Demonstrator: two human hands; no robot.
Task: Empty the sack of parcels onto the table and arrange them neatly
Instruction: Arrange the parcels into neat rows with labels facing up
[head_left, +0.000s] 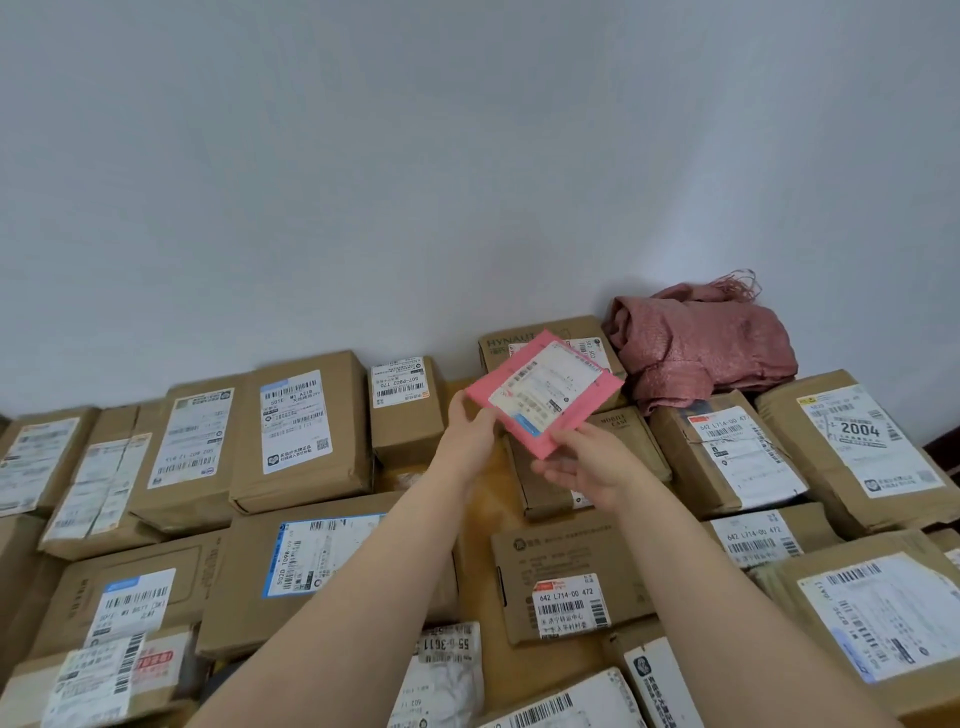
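Pink parcel (545, 395) is held in the air, tilted, label up, above the far middle of the table (480, 530). Its left corner is gripped by the left hand (470, 431). Its near corner is pinched by the right hand (587, 467), thumb on top, fingers underneath. Sack (701, 348) is seen crumpled on cardboard boxes (301, 436) at far right, by the wall.

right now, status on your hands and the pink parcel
Holding pink parcel in left grip and right grip, above boxes. Crumpled sack at back right. Narrow bare strip of table below.
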